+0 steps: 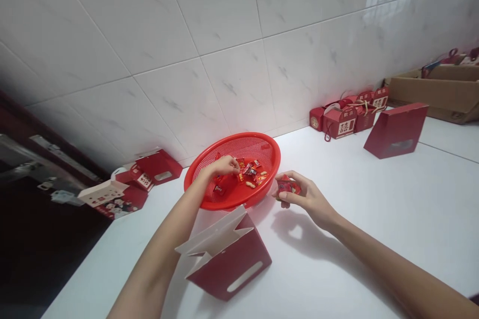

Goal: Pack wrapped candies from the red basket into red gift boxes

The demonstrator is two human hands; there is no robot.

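Note:
A red plastic basket (277, 152) with mesh sides holds wrapped candies (251, 169) and several peanuts (250, 184). My left hand (224, 165) reaches over its rim, fingers pinched together above the candies; whatever they grip is too small to make out. Just right of the basket, my right hand (303, 192) is closed around a few red wrapped candies (287, 187), held above the table. In front of the basket stands a dark red paper gift box (232, 261), its top flaps open and a clear window slot on its side. My left forearm passes beside this box.
Red gift boxes (340, 122) with cords stand by the tiled wall, near another windowed red box (396, 129). A cardboard carton (434, 94) is at far right. More red boxes (160, 167) lie at the white table's (355, 199) left edge.

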